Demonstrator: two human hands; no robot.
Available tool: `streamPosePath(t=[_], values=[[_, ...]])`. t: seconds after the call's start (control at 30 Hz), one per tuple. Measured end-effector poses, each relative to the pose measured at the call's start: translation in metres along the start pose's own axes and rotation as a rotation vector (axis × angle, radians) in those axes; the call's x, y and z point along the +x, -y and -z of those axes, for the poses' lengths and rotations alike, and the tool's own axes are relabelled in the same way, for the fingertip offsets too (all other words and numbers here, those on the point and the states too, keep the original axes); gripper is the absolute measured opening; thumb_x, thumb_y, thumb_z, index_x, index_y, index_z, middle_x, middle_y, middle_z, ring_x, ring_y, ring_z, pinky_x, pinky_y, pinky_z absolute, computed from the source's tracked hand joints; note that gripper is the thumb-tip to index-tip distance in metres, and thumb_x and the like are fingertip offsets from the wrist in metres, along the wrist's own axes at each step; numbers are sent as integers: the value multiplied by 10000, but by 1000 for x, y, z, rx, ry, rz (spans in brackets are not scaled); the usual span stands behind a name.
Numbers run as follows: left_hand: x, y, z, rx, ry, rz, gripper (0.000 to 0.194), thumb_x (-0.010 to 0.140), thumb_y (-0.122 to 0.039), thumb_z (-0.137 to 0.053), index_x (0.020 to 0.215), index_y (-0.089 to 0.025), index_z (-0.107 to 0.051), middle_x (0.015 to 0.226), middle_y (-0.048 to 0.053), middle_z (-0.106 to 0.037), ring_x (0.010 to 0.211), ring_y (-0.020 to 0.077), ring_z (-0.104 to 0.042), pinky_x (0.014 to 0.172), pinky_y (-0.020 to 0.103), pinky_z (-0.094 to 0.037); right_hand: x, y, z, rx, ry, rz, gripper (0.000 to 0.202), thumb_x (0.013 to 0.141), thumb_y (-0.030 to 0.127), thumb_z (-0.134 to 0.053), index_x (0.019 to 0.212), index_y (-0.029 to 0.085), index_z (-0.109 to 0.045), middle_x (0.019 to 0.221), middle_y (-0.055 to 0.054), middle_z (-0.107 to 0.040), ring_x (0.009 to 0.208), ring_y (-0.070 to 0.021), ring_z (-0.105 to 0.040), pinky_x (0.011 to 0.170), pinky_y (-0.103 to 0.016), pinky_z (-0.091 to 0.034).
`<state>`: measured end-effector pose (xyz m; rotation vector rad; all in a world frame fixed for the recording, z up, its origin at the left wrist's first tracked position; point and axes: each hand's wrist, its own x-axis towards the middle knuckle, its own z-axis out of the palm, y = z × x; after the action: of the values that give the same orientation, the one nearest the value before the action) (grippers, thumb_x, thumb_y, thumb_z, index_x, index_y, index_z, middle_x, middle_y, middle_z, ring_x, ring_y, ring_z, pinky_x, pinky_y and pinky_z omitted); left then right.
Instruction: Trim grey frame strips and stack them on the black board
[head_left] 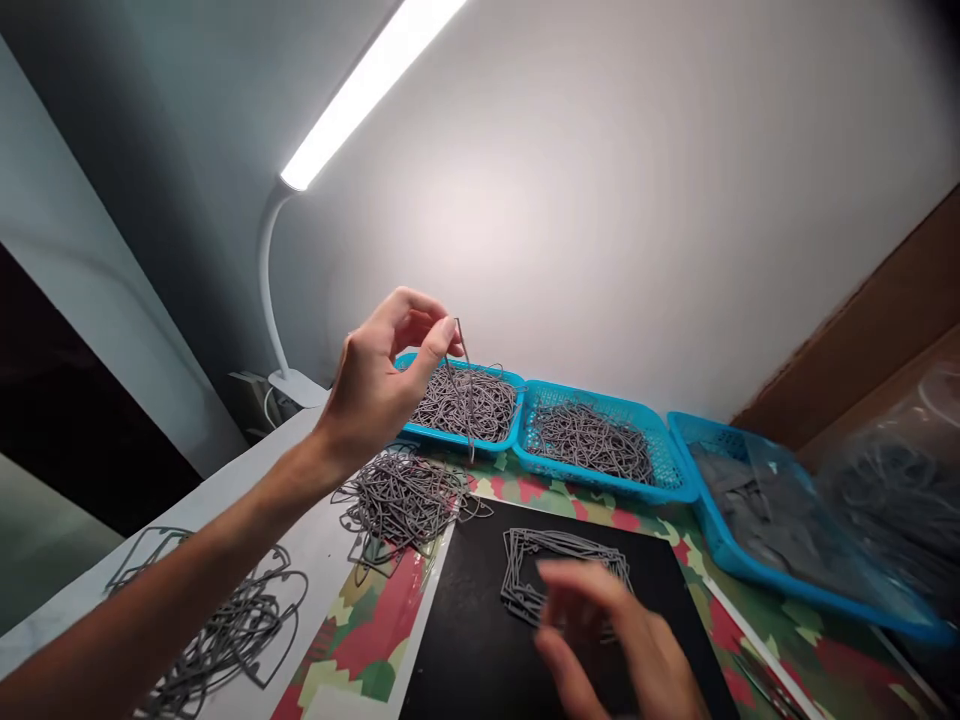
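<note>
My left hand (390, 365) is raised in front of the left blue basket, its thumb and fingers pinching a thin grey frame piece (471, 400) that hangs down edge-on. Low over the black mat (465, 650) is my right hand (615, 640), slightly blurred, with thumb and fingers apart and nothing visible between them. Behind and partly under it, a stack of grey angular frames (566, 545) lies on the mat. A tangled heap of grey pieces (405, 500) sits left of the mat, beneath my left wrist.
Along the wall stand a left blue basket (450, 440) and a middle one (600, 483), both holding grey pieces, and a right one (795, 590) with plastic-bagged grey material. More grey loops (240, 630) lie at the lower left. A lit lamp (367, 100) leans overhead. Tweezers (769, 685) lie at the right.
</note>
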<state>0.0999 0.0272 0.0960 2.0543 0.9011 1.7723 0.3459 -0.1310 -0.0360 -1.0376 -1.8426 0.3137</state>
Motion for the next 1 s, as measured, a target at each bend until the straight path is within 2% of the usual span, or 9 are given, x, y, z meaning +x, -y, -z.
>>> streamPosePath(t=[0.07,0.13,0.2,0.27,0.37,0.53,0.7,0.83,1.0], values=[[-7,0,-2,15,9,15,94,1090,-292,-689,1009,-260,-656,905,2,-783,897,203,-803,925,399,-648,51,2,-17,30,85,-58,525,1131,492,-697,1595,282,-569,1174,-64,-801,732,-188,-723,716,-335,-634],[-12,0,-2,40,18,39,109,1084,-324,-701,1004,-262,-661,910,11,-790,905,216,-804,927,419,-643,100,1,-41,51,111,-180,775,1047,617,-770,1657,210,-518,1290,-123,-765,788,-216,-704,774,-395,-610],[-14,-2,0,58,13,61,122,1074,-343,-702,993,-264,-659,913,20,-792,906,227,-806,918,434,-644,134,-3,-69,103,151,-262,560,1067,523,-755,1502,189,-640,1175,-92,-765,786,-210,-672,765,-370,-547],[-16,-2,4,56,-6,76,130,1072,-352,-693,985,-266,-650,913,23,-790,887,228,-807,892,434,-651,147,-7,-89,144,181,-265,225,1121,413,-671,1155,205,-749,1029,-52,-751,799,-202,-642,756,-341,-495],[-18,-1,13,49,-11,94,129,1076,-349,-692,995,-260,-644,917,17,-778,829,213,-811,815,410,-652,138,-10,-94,244,243,-233,380,1181,450,-580,905,225,-712,879,-17,-720,762,-188,-603,714,-316,-454],[-19,6,24,-18,-53,79,103,1089,-266,-678,999,-252,-631,895,-7,-742,719,157,-758,747,360,-646,110,-8,-79,418,383,-219,547,1212,615,-492,955,212,-759,940,-44,-793,844,-198,-681,757,-309,-508],[-16,16,22,44,-140,29,108,1097,-251,-645,1007,-266,-588,828,-34,-691,665,152,-708,705,363,-628,95,-10,-99,505,523,-231,471,1219,578,-517,1076,198,-754,887,-23,-805,715,-163,-677,687,-279,-538],[-14,20,22,131,-199,-11,125,1116,-276,-611,1006,-281,-553,826,-55,-654,640,137,-698,710,374,-610,90,-13,-103,449,464,-201,357,1219,471,-550,1146,198,-768,1047,-67,-786,990,-224,-759,889,-333,-612],[-14,42,29,160,-226,45,160,1121,-309,-635,1002,-279,-532,794,-79,-651,642,113,-689,685,364,-562,71,-6,-93,306,343,-191,328,1213,278,-467,1295,174,-767,1335,-162,-617,1259,-291,-705,1145,-468,-590]])
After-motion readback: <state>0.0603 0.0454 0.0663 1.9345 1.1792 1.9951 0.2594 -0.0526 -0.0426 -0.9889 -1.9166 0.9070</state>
